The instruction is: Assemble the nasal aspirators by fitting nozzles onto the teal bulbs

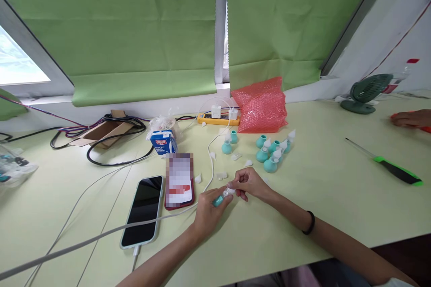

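My left hand (209,210) is closed around a small teal squeeze bulb (218,201), its body partly hidden by the fingers. At the bulb's open end sits a clear-white plastic tip (229,191). My right hand (251,183) pinches at this tip with thumb and forefinger, so the two hands nearly meet. Behind them stand several teal bulbs (270,165), some carrying white pointed nozzles (277,154). Loose white plastic pieces (221,175) lie between the hands and the power strip.
Left of my hands are a lit phone (180,181) and a dark-screened phone (143,210), crossed by a white cable (141,223). Farther back are a milk carton (164,142), power strip (218,119) and red bubble-wrap bag (261,107). Rightward lie a screwdriver (392,168) and another person's hand (412,119).
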`<state>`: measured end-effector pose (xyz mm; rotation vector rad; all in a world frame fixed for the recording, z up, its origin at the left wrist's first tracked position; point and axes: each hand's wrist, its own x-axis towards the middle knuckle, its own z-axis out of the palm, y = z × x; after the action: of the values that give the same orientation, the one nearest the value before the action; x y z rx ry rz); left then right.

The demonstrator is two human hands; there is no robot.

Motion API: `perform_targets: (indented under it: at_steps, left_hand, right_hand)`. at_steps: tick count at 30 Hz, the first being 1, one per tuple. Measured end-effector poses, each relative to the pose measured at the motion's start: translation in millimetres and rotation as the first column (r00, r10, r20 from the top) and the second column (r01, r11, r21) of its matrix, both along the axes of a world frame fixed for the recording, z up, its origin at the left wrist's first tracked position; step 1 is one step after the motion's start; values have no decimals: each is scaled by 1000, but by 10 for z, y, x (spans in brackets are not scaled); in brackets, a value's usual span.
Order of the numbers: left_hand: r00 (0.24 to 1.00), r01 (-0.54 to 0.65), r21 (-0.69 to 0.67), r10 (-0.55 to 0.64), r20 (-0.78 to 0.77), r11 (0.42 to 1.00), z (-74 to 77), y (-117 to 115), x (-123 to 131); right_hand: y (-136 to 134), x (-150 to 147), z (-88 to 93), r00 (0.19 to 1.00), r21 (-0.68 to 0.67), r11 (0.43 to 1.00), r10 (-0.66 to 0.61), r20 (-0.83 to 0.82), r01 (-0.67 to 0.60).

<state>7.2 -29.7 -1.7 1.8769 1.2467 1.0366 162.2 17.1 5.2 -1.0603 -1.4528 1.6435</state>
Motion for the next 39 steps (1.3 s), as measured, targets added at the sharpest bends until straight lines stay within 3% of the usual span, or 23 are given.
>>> perform_targets:
  at_steps: [4, 7, 9, 12, 13, 14, 16, 20, 25, 31, 33, 35, 37, 39]
  left_hand:
    - [988, -29, -55, 37, 149, 998, -1, 12, 4]
    - [986, -42, 6, 41, 163, 999, -26, 2, -9]
    - [984, -32, 54, 22, 179, 998, -35, -7, -21]
    - [980, -21, 73, 6, 201, 997, -38, -8, -29]
    - [982, -14, 71, 0, 191, 997, -38, -2, -27]
    - [984, -5, 68, -7, 176, 998, -37, 5, -24]
    - [989, 6, 68, -16, 144, 998, -38, 22, -14]
    - [994, 0, 69, -7, 106, 998, -38, 39, 1]
    - [997, 12, 61, -17, 80, 998, -50, 39, 2]
    - [999, 18, 63, -20, 29, 998, -77, 46, 1]
    - [1000, 6, 56, -7, 14, 998, -76, 45, 3]
    - [1000, -17, 64, 16, 7, 998, -68, 40, 3]
    - [999, -50, 101, 48, 22, 994, -56, 36, -2]
    - [995, -87, 145, 81, 50, 986, -43, 33, -9]
  right_hand:
    - [-58, -56, 148, 996, 111, 991, -83, 16, 80]
    - [-46, 2, 406, 973, 327, 931, -207, 105, 163]
    - [32, 112, 622, 917, 552, 803, -365, 159, 224]
    - [265, 333, 894, 784, 809, 544, -593, 184, 222]
    - [364, 403, 947, 745, 852, 495, -631, 217, 170]
    - [468, 466, 976, 715, 871, 480, -645, 271, 103]
    - [675, 562, 967, 626, 866, 498, -663, 409, -39]
    - [988, 652, 798, 378, 769, 595, -673, 636, -234]
    - [1122, 698, 678, 295, 722, 640, -659, 692, -263]
    - [1060, 662, 828, 183, 747, 632, -725, 664, -205]
    - [962, 576, 871, 188, 762, 615, -740, 646, -203]
    - [823, 463, 859, 261, 755, 601, -709, 656, -263]
    - [666, 360, 777, 403, 696, 581, -568, 718, -421]
    - [526, 296, 636, 477, 603, 542, -372, 796, -585]
